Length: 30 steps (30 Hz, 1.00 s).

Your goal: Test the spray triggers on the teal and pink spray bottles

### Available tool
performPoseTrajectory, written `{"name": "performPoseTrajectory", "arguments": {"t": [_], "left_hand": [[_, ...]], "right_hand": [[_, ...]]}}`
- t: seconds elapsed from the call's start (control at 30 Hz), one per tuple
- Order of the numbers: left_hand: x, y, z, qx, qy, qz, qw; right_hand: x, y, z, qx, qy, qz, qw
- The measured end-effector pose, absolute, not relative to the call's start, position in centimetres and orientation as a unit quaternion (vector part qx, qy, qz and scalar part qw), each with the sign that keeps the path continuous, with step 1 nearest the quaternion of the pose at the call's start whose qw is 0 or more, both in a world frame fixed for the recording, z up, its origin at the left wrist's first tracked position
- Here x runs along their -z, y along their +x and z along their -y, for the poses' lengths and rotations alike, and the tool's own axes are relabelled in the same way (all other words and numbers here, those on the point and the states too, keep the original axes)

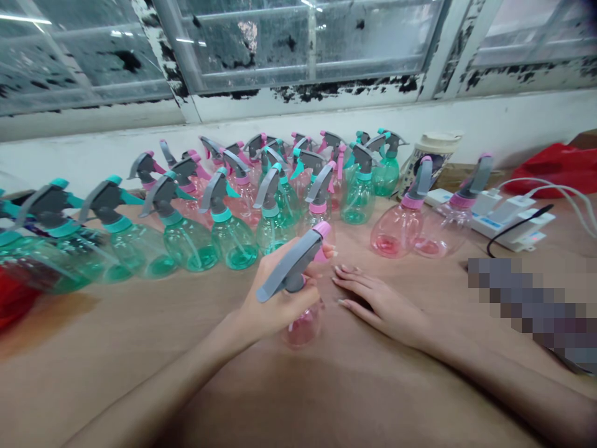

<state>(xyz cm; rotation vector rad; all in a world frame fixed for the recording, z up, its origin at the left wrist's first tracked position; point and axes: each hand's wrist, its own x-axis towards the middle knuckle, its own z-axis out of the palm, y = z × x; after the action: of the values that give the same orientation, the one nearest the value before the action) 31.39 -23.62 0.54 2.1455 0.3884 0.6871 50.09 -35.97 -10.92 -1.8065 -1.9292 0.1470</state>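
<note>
My left hand is wrapped round the neck of a pink spray bottle in the middle of the table. The bottle has a grey trigger head with a pink nozzle, and its clear pink body shows below my fingers. To its right, my right hand lies flat on the tabletop with fingers stretched out, apart from the bottle. Behind my left hand stands a row of green spray bottles with grey heads and teal collars. Two pink spray bottles stand beyond my right hand.
More pink and green bottles crowd toward the wall. A patterned cup with a white lid stands at the back right, near a white power strip with cables. Red plastic lies at the far right. A pixelated dark object rests at the right.
</note>
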Motion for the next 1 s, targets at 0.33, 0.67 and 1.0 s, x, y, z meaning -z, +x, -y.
{"name": "performPoseTrajectory", "arguments": {"t": [0.33, 0.67, 1.0], "left_hand": [[-0.55, 31.31, 23.42, -0.305, 0.846, -0.124, 0.419], [-0.40, 31.33, 23.60, -0.316, 0.843, -0.167, 0.402], [-0.02, 31.35, 23.58, -0.309, 0.848, -0.159, 0.399]], "right_hand": [[11.23, 50.20, 36.06, -0.054, -0.661, 0.704, 0.254], [10.98, 50.07, 36.03, -0.052, -0.664, 0.708, 0.235], [11.10, 50.13, 36.05, -0.061, -0.657, 0.703, 0.265]]}}
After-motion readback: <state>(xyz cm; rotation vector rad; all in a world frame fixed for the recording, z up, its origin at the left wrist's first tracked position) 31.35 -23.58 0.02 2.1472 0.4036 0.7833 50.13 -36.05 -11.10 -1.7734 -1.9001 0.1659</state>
